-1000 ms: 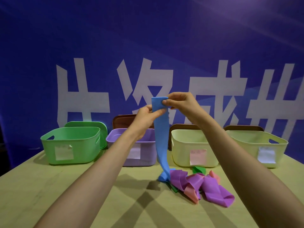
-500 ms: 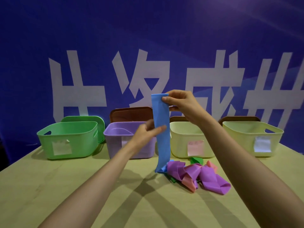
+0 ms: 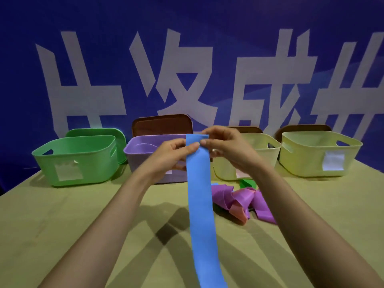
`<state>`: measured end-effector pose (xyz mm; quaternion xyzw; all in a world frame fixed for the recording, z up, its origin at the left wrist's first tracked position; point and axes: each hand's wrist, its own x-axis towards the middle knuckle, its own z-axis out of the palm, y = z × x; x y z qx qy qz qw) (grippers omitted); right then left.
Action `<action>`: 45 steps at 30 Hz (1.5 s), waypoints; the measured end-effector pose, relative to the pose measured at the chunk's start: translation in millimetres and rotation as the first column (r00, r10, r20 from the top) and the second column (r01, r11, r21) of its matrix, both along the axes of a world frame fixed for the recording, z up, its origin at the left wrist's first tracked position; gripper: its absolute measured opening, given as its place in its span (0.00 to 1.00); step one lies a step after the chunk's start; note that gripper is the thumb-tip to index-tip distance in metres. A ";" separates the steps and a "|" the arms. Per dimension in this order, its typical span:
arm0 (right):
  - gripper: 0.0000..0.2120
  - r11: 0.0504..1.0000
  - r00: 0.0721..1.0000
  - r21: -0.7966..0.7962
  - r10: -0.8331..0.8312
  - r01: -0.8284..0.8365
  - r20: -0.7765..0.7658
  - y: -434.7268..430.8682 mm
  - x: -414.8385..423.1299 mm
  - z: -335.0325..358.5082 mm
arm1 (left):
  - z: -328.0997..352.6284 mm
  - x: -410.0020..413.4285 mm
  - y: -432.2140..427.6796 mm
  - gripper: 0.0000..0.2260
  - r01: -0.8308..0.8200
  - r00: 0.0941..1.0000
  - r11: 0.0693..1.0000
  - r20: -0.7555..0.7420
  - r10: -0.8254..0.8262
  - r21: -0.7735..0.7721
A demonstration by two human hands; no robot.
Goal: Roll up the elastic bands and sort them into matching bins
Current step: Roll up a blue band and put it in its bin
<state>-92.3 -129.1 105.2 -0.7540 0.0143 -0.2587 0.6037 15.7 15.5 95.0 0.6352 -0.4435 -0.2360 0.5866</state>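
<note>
Behind the work area hangs a blue backdrop (image 3: 207,21) with large white characters. Below it, the tan counter (image 3: 62,225) carries four open bins in a row along its far edge: a green bin (image 3: 97,161), a purple bin (image 3: 141,165), a pale yellow bin (image 3: 261,156) and a second pale yellow bin (image 3: 307,161) at the far right. Propped behind them stand lids (image 3: 162,125), one green and the others brown. Pale labels (image 3: 67,170) show on the bin fronts, but the lettering is too small to read. Bin contents cannot be confirmed from this angle.

A long blue elastic band (image 3: 200,204) hangs flat and unrolled in front of the purple bin, its lower end running out of the bottom of the view. To its right, a loose heap of bands (image 3: 241,198) lies on the counter just before the first yellow bin: purple, salmon and a scrap of green, none rolled.

The left hand (image 3: 172,154) and right hand (image 3: 228,146) meet at the blue band's top edge. The fingers of both pinch it there, thumbs on the near face.

Assessment: rolling of the blue band is at its very start, with no turn formed. The heap awaits rolling and sorting. No blue bin is evident, so the destination likely depends on the labels.
</note>
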 end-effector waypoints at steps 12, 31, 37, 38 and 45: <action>0.07 0.984 0.989 -0.102 -0.145 0.145 0.005 -25.7 42.6 -59.0 | -47.1 40.7 -42.1 0.02 -0.116 0.992 0.990 -0.036 0.119 0.078; 0.06 0.814 0.915 -0.474 -0.160 0.334 0.370 -41.3 48.1 -38.9 | -17.4 33.0 -47.7 0.07 -0.090 0.986 0.991 -0.148 0.074 -0.103; 0.05 0.931 0.971 -0.314 -0.128 0.189 0.204 -38.8 37.0 -28.0 | -13.5 27.8 -45.0 0.06 -0.136 0.989 0.973 -0.077 0.123 -0.188; 0.06 0.934 0.975 -0.308 -0.127 0.179 0.183 -38.5 35.1 -26.1 | -13.0 26.2 -45.2 0.06 -0.147 0.989 0.969 -0.061 0.137 -0.198; 0.09 0.979 0.984 -0.164 -0.098 0.122 0.149 -31.9 29.9 -16.9 | -14.1 25.4 -46.4 0.04 -0.183 0.980 0.959 0.038 0.195 -0.215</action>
